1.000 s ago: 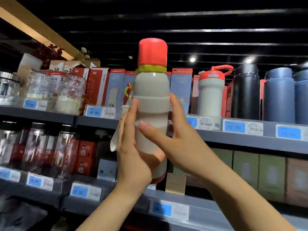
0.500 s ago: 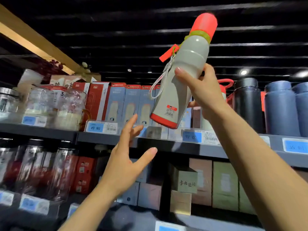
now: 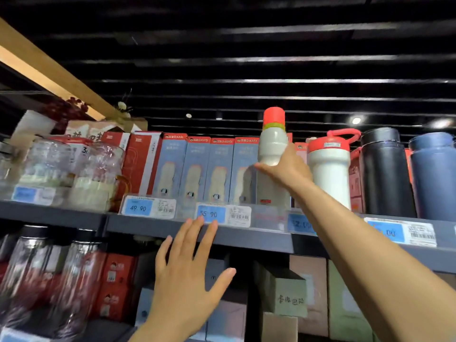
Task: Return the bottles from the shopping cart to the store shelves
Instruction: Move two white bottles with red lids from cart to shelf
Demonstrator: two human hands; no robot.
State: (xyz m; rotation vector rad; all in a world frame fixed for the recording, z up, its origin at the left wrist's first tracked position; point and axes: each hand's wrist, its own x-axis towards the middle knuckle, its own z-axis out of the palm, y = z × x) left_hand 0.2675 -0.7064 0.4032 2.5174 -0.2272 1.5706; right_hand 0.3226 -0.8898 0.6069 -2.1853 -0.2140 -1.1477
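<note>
Gripping the grey bottle (image 3: 272, 146) upright on the upper shelf (image 3: 197, 230), the right hand (image 3: 287, 170) is clamped around it; at 7 o'clock, the left hand (image 3: 183, 285) is hovering, fingers apart.

The upper shelf (image 3: 237, 234) runs from 9 o'clock to 3 o'clock, a grey board with blue price tags (image 3: 137, 208) along its front edge. On it stand, from 9 toward 3 o'clock: clear jars (image 3: 98, 174), red boxes (image 3: 142, 164), a row of pale blue boxes (image 3: 197, 166), a white bottle with a red cap (image 3: 272, 144) upright at the centre, a white flask with a red lid (image 3: 329, 174), a black flask (image 3: 385, 174) and a blue flask (image 3: 433, 178). The lower shelf's surface at 7 o'clock is blurred.
</note>
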